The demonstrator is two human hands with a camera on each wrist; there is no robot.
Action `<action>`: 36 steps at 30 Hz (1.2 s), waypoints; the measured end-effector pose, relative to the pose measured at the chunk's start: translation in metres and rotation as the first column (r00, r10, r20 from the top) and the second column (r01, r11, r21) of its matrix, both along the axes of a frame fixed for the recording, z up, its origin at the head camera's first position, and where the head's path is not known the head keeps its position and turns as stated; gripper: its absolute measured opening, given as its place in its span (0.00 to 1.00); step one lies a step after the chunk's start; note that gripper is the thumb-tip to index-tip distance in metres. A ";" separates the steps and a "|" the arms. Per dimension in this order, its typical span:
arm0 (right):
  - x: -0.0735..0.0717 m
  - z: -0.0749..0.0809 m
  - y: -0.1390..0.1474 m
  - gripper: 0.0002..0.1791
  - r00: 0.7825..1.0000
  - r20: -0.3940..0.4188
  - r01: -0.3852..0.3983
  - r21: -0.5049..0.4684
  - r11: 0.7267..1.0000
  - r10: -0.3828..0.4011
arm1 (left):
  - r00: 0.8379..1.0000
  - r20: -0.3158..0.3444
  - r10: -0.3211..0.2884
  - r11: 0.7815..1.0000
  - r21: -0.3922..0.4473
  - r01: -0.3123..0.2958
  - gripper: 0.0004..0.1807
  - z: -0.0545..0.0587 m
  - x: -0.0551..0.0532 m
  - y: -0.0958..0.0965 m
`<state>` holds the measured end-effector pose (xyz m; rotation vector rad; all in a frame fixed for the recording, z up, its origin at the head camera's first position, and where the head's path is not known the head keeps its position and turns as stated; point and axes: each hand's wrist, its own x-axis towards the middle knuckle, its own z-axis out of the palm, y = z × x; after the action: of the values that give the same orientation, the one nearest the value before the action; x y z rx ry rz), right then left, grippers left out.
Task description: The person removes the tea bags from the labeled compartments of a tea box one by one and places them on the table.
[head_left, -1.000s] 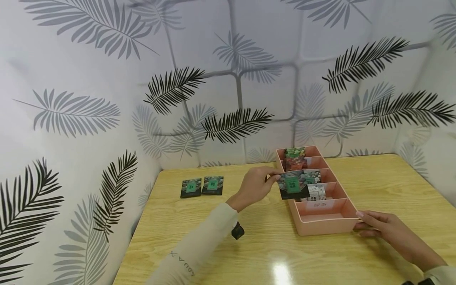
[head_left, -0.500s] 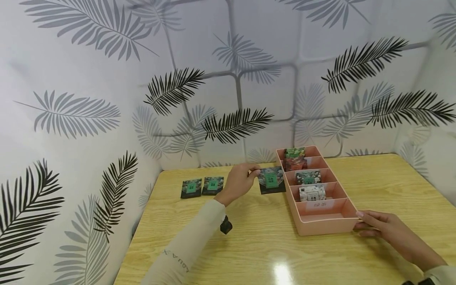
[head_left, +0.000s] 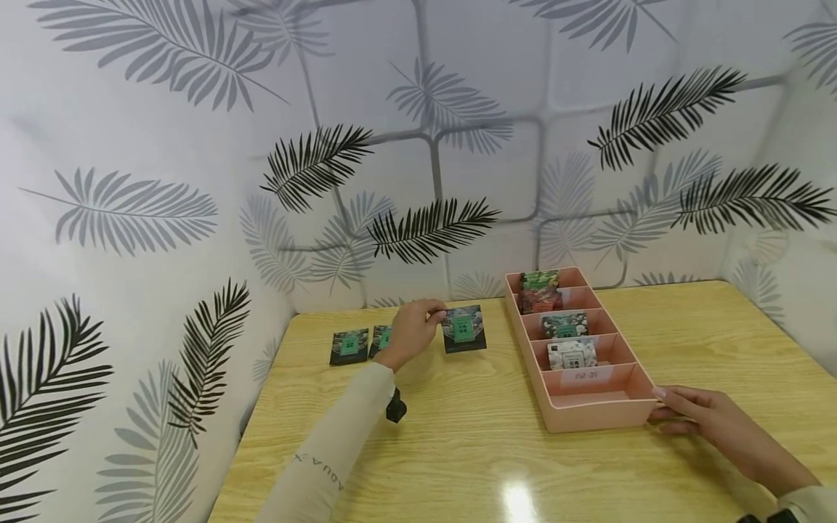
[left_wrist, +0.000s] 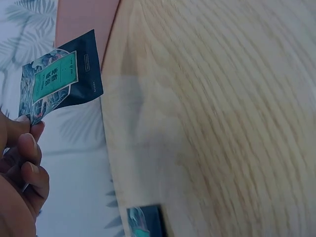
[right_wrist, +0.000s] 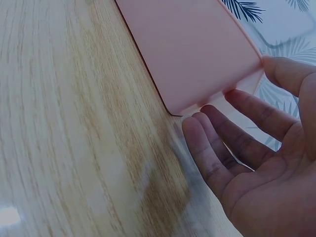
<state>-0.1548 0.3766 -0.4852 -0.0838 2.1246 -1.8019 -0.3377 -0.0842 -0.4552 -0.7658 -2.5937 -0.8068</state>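
Note:
A dark tea sachet with a green label (head_left: 465, 329) hangs above the table's back part, pinched at its edge by my left hand (head_left: 413, 330). In the left wrist view the same sachet (left_wrist: 61, 74) shows its printed face, thumb and fingertips at one corner. Two similar sachets lie flat further left: one in full view (head_left: 349, 346), the other (head_left: 381, 338) partly behind my left hand. My right hand (head_left: 713, 428) holds the near right corner of a pink divided box (head_left: 598, 416), thumb at the rim and fingers against the outer side (right_wrist: 197, 54).
Inside the box, sachets stand in several compartments: green (head_left: 539, 280) and red (head_left: 541, 299) ones at the back, a dark one (head_left: 565, 325) and a white one (head_left: 572, 354) nearer. A white label (head_left: 585, 375) marks a divider. Leaf-patterned cloth (head_left: 458, 181) rises behind the wooden table (head_left: 458, 450).
My left hand has carried the sachet leftward from over the box to above the table, uncovering the dark and white sachets inside. The right hand and box have stayed put.

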 end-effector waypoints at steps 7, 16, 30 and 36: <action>-0.001 -0.001 -0.001 0.29 1.000 0.021 0.019 0.017 1.000 -0.020 | 0.992 0.111 0.056 0.998 -0.036 -0.052 0.10 -0.011 -0.010 -0.015; 0.003 -0.003 -0.001 0.26 0.999 0.013 0.031 -0.015 0.999 -0.031 | 0.985 0.135 0.110 0.992 -0.068 -0.102 0.10 -0.023 -0.021 -0.032; 0.001 -0.001 0.001 0.31 0.999 0.018 0.042 0.020 0.999 -0.042 | 0.973 0.123 0.197 0.974 -0.137 -0.180 0.09 -0.030 -0.028 -0.036; 0.002 -0.001 0.001 0.31 0.999 0.005 0.040 0.022 0.999 -0.040 | 0.961 0.158 0.226 0.968 -0.148 -0.204 0.09 -0.029 -0.033 -0.033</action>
<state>-0.1530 0.3775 -0.4860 -0.0318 2.1568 -1.7982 -0.3702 -0.1167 -0.4837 -0.4512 -2.8461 -0.6700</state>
